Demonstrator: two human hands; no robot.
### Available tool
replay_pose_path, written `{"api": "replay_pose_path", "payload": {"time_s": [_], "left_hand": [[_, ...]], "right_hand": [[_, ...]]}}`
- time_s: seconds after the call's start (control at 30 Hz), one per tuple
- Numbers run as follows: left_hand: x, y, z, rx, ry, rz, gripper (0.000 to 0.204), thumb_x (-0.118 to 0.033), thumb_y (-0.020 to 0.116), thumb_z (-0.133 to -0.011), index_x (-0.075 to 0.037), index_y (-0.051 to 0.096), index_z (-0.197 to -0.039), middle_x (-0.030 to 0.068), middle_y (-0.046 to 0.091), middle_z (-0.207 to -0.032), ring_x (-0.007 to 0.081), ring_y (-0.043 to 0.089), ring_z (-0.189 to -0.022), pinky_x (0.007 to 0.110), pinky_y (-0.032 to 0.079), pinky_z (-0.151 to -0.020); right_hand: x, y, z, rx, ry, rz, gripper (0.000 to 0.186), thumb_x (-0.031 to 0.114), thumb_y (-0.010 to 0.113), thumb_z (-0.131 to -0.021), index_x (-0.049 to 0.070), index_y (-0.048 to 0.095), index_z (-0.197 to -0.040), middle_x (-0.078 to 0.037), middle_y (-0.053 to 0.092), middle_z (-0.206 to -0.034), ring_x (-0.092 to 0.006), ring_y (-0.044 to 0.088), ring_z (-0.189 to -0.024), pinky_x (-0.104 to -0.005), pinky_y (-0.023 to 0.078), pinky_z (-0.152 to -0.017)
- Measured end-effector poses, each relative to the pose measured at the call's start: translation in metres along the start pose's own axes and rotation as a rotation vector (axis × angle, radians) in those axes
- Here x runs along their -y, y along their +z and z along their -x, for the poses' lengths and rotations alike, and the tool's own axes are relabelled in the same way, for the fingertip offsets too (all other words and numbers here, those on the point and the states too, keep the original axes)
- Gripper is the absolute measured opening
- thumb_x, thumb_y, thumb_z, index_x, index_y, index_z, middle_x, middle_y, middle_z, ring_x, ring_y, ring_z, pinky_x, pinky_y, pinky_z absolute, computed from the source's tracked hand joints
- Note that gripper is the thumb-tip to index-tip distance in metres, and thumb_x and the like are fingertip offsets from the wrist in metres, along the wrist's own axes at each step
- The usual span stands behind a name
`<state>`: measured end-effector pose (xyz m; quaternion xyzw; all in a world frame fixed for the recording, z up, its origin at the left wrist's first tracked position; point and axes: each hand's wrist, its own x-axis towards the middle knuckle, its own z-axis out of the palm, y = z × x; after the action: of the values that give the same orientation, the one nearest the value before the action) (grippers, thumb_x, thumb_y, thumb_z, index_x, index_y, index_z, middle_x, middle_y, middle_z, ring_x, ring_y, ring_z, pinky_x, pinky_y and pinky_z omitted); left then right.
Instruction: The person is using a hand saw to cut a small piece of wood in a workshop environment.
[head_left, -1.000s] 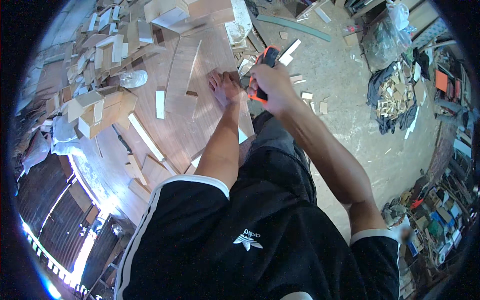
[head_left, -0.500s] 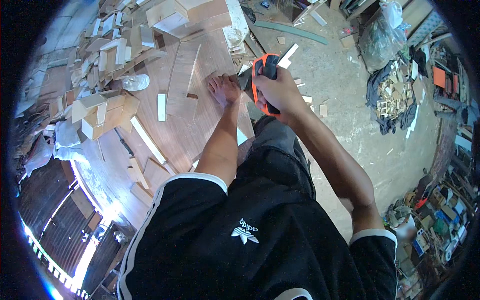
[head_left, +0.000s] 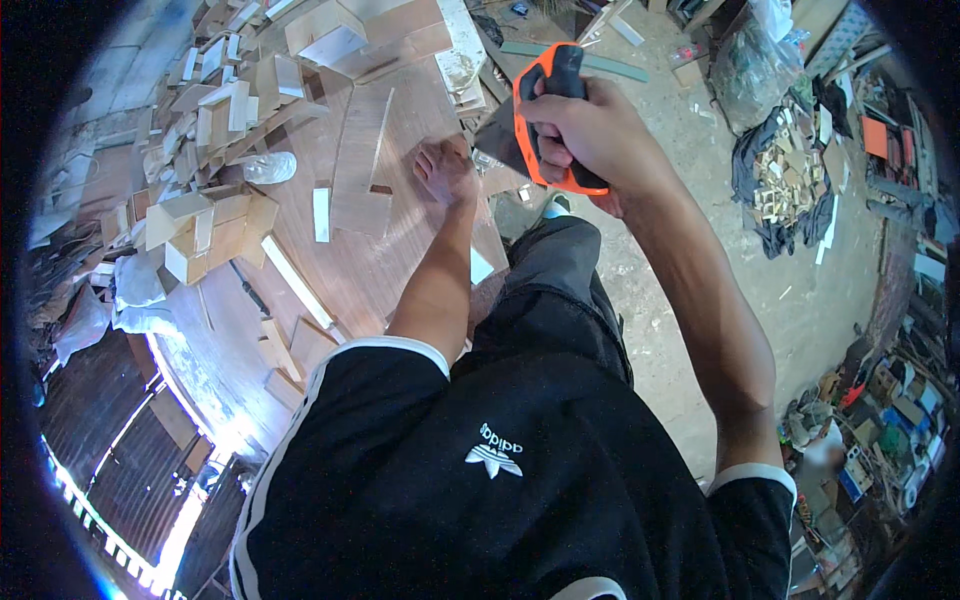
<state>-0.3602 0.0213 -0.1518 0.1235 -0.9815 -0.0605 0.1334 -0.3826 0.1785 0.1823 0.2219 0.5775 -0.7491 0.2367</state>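
shirt: black, short sleeves | cuffs: white-trimmed | chest: white emblem | trousers: dark grey | forearms: bare

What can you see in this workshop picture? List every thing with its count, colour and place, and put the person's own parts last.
hand saw: one, orange and black handle, grey blade, held above the table edge
table: one, brown wood, upper left
flat board: one, pale wood, lying on the table left of the left hand
wooden boxes and offcuts: many, pale, piled at the table's left side
white strips: a few, on the table
plastic bottle: one, clear, among the offcuts
dark cloth with wood scraps: one heap, on the floor at right
floor: grey, dusty, right
left hand: pressed flat on the table
right hand: fingers closed round the saw handle
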Motion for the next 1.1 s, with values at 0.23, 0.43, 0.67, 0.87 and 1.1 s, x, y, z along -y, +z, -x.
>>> {"api": "replay_pose_path", "payload": {"time_s": [0.23, 0.43, 0.67, 0.87, 1.1], "left_hand": [[0.001, -0.007, -0.005, 0.038, -0.068, 0.153, 0.022, -0.029, 0.057, -0.078, -0.008, 0.064, -0.079, 0.0158, 0.054, -0.111, 0.0305, 0.047, -0.108, 0.043, 0.032, -0.093], [0.006, -0.012, -0.003, 0.017, -0.069, 0.259, 0.017, -0.024, 0.058, -0.076, -0.008, 0.063, -0.079, 0.0163, 0.053, -0.111, 0.0311, 0.047, -0.108, 0.043, 0.033, -0.09], [0.002, -0.013, -0.002, -0.027, -0.014, 0.2, 0.018, -0.021, 0.058, -0.072, -0.006, 0.062, -0.081, 0.0185, 0.052, -0.111, 0.0332, 0.047, -0.105, 0.045, 0.032, -0.091], [0.009, 0.0, 0.001, -0.137, 0.009, 0.15, 0.017, -0.022, 0.058, -0.072, -0.006, 0.062, -0.079, 0.0153, 0.051, -0.114, 0.033, 0.046, -0.104, 0.044, 0.033, -0.09], [0.012, 0.005, -0.002, -0.129, -0.029, 0.236, 0.017, -0.02, 0.054, -0.076, -0.008, 0.065, -0.08, 0.0127, 0.052, -0.114, 0.0332, 0.046, -0.104, 0.044, 0.033, -0.09]], "right_hand": [[-0.019, 0.006, -0.022, 0.043, 0.044, 0.065, 0.013, 0.006, 0.058, -0.079, 0.001, 0.046, -0.076, -0.003, 0.044, -0.055, -0.0115, 0.04, -0.043, -0.0286, 0.036, -0.041], [-0.041, 0.012, -0.047, 0.065, 0.049, 0.021, 0.01, 0.003, 0.057, -0.079, 0.002, 0.046, -0.077, -0.004, 0.044, -0.055, -0.0126, 0.041, -0.043, -0.0306, 0.037, -0.043], [-0.051, 0.026, -0.05, 0.027, 0.123, -0.103, 0.009, 0.0, 0.055, -0.078, 0.003, 0.046, -0.077, -0.003, 0.044, -0.061, -0.0124, 0.044, -0.047, -0.0309, 0.037, -0.043], [-0.046, 0.033, -0.052, 0.048, 0.084, -0.077, 0.01, -0.001, 0.054, -0.078, 0.003, 0.045, -0.077, -0.003, 0.043, -0.061, -0.0123, 0.042, -0.047, -0.0299, 0.036, -0.043], [-0.031, 0.002, -0.042, -0.154, 0.131, -0.293, 0.014, -0.001, 0.055, -0.079, 0.007, 0.044, -0.075, -0.001, 0.041, -0.059, -0.0107, 0.038, -0.045, -0.0281, 0.032, -0.041]]}}
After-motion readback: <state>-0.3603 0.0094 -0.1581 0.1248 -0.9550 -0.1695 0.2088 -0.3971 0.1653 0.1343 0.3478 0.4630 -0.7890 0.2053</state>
